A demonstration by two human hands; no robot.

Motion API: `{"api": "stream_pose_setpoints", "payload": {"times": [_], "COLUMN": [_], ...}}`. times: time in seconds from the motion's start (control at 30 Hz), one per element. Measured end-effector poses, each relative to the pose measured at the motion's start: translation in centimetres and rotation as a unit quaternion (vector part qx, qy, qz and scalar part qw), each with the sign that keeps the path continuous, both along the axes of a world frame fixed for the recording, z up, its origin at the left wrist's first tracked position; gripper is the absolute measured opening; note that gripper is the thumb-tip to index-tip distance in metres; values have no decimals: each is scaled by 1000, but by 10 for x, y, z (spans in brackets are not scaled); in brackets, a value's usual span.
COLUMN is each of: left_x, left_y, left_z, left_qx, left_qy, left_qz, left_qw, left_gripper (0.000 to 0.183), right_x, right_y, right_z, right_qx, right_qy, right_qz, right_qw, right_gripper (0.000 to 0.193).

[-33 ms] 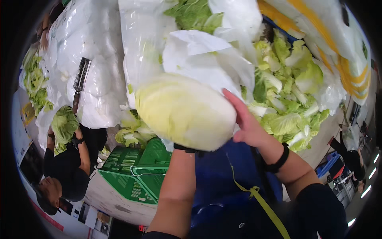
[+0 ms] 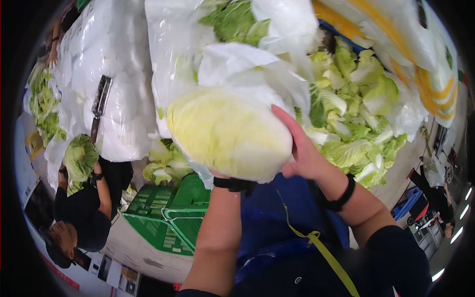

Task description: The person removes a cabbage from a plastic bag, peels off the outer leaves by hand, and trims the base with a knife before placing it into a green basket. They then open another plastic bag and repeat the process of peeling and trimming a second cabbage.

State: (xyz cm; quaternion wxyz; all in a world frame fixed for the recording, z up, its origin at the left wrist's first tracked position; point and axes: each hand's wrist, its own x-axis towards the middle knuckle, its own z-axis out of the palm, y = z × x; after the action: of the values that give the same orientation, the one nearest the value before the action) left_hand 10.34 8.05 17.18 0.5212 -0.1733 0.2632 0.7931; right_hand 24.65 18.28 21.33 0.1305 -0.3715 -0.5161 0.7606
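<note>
A pale, trimmed napa cabbage (image 2: 230,136) lies sideways between my hands, its white base to the right and its yellowish leaf end to the left. My right hand (image 2: 304,156) grips the base end, thumb below and fingers along the top. From underneath, my left hand (image 2: 218,174) bears it; the cabbage hides those fingers. Just beyond is a crumpled white plastic sheet (image 2: 232,62) on a clear plastic bag, with green cabbage leaves (image 2: 240,24) farther back.
A pile of loose leaves (image 2: 358,114) lies at right beside yellow-striped white sacks (image 2: 428,84). Green crates (image 2: 156,215) stand at lower left. A cleaver (image 2: 101,96) rests on wrapped white bundles (image 2: 128,64). At left, a co-worker (image 2: 86,220) holds another cabbage (image 2: 80,158).
The cabbage and my right hand have shifted slightly left. My right hand still grips its base end. A little more of my left wrist shows.
</note>
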Motion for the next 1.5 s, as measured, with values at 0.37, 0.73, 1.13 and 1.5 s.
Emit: {"api": "stream_pose_setpoints", "payload": {"times": [0.37, 0.73, 1.13, 1.5], "left_x": [15, -25, -24, -31], "left_y": [53, 55, 70, 64], "left_z": [193, 294, 296, 282], "left_qx": [23, 25, 6, -57], "left_qy": [298, 396, 324, 198], "left_qz": [-235, -780, -684, -721], "left_qw": [925, 484, 654, 661], "left_gripper": [74, 84, 65, 48], "right_x": [55, 97, 110, 81], "right_y": [132, 39, -35, -46], "right_z": [136, 260, 281, 297], "right_qx": [-208, -260, 128, 641], "right_qy": [325, -50, -39, -125], "right_qz": [44, 208, 121, -109], "right_qw": [922, 942, 984, 750], "right_gripper": [63, 57, 76, 28]}}
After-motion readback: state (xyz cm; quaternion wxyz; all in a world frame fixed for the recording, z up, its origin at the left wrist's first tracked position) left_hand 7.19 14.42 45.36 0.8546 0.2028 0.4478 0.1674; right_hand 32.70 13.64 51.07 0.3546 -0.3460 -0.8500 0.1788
